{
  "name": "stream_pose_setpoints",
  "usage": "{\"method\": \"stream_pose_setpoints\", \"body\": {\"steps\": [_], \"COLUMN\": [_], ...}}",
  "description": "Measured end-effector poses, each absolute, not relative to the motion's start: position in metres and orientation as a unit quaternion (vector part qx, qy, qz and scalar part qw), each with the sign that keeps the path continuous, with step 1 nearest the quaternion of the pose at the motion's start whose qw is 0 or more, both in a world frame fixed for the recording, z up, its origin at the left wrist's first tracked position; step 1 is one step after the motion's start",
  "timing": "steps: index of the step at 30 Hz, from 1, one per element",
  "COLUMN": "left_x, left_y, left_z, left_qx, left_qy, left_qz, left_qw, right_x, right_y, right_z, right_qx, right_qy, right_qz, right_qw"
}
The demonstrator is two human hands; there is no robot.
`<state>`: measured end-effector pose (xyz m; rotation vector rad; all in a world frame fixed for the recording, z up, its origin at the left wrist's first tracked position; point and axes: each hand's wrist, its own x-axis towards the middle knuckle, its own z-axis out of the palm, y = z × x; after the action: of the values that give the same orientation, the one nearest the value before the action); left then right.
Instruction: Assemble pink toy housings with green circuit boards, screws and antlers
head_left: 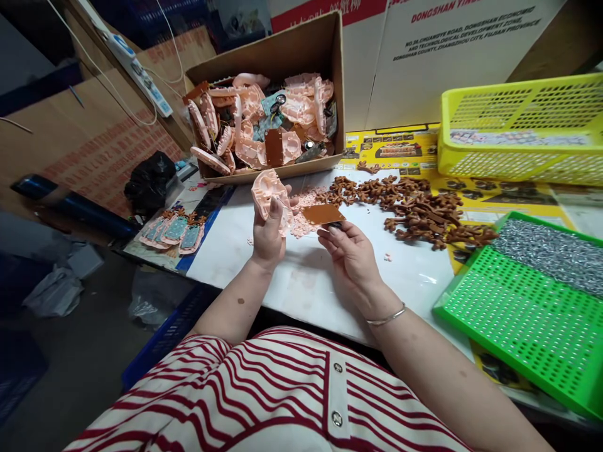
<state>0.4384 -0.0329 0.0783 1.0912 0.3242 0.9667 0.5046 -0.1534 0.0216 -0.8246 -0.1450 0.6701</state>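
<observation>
My left hand (269, 237) is closed round a pink moulded plastic shell (268, 191), its ribbed inner side turned up. In my right hand (346, 248) a flat brown circuit board (323, 215) is pinched at its near right corner, with a small dark part by the fingertips. Shell and board are held close together above the white table top (301, 285). Below and behind them lies a heap of small pink pieces (306, 196). Brown branching plastic parts (419, 204) are piled to the right of my hands.
A cardboard box (340, 81) full of pink shells and boards stands behind. Several shells with blue boards (176, 231) lie at left. On the right are a yellow basket (518, 164) and a green tray (522, 314) holding metal screws (551, 254).
</observation>
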Motion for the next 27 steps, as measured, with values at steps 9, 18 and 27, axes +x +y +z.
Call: {"method": "stream_pose_setpoints", "body": {"steps": [9,18,27], "left_x": [0.435,0.426,0.421], "left_y": [-0.038,-0.033,-0.037], "left_z": [0.070,0.070,0.076], "left_qx": [0.543,0.560,0.564], "left_qy": [0.145,0.121,0.125], "left_qz": [0.447,0.435,0.318], "left_qw": [0.696,0.695,0.751], "right_x": [0.513,0.529,0.525], "right_y": [-0.170,-0.189,-0.189], "right_z": [0.040,0.058,0.053], "right_qx": [-0.495,-0.543,-0.552], "right_qy": [-0.152,-0.167,-0.277], "right_qz": [0.215,0.375,0.201], "right_qw": [0.828,0.733,0.760]}}
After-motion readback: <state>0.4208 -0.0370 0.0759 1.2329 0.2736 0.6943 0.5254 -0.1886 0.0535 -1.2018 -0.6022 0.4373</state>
